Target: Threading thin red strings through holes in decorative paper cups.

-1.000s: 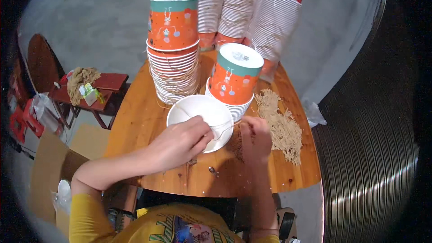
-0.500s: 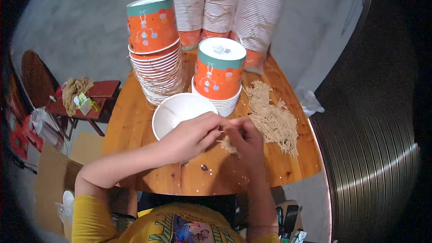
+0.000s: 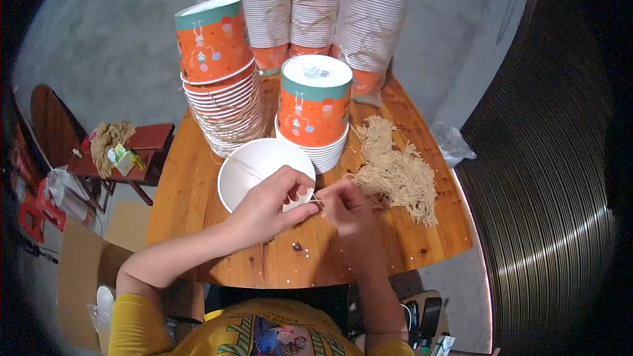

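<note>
In front of me, my left hand (image 3: pixel 271 203) is curled, thumb and fingers around a short piece of thin beige string (image 3: pixel 315 200). My right hand (image 3: pixel 346 207) pinches the same string with its fingertips, close beside the left. How the string lies within the left fingers is partly hidden. Just behind my left hand stands a white paper bowl (image 3: pixel 245 166), its mouth up, with a strand of string inside. A heap of cut beige strings (image 3: pixel 402 171) lies to the right of my hands.
An upside-down stack of orange and green paper tubs (image 3: pixel 315 109) stands behind the bowl. A taller stack (image 3: pixel 214 46), with strings around its rims, is left of it. Bagged tub stacks (image 3: pixel 320 10) line the table's (image 3: pixel 264 267) back. A red bench (image 3: pixel 148 145) is at left.
My hands have moved slightly apart, the left one opening out its fingers. The string between them now shows. The view has shifted a little.
</note>
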Demonstrator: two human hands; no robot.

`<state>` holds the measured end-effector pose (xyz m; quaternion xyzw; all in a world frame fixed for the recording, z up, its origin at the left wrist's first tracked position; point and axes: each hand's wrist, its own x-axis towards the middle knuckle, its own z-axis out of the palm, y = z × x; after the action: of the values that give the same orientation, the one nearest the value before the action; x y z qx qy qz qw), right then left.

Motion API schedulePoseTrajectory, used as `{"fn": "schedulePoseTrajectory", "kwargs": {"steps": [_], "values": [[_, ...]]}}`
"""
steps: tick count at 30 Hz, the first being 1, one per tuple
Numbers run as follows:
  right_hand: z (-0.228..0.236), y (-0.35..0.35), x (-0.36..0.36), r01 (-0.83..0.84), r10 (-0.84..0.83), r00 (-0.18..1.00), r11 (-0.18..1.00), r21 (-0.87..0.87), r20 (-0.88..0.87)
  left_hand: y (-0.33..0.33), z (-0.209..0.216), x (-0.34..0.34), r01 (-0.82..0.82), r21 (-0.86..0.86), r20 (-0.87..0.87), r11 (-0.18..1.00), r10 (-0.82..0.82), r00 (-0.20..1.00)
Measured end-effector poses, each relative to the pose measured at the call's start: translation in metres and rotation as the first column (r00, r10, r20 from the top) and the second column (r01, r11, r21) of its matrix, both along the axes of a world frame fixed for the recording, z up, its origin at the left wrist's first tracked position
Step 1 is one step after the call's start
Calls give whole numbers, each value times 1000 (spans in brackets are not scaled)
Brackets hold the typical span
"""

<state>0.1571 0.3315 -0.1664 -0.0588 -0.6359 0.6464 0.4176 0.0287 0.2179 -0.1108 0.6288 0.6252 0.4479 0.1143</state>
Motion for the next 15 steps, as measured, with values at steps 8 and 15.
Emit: {"fn": "schedulePoseTrajectory", "kwargs": {"steps": [8, 15], "values": [[17, -17, -1, -111, 111, 994, 946, -305, -18, 3, 2, 10, -22, -153, 209, 988, 54, 976], [12, -16, 5, 44, -31, 989, 995, -86, 147, 7, 2, 2, 22, 69, -96, 997, -15, 995]]}}
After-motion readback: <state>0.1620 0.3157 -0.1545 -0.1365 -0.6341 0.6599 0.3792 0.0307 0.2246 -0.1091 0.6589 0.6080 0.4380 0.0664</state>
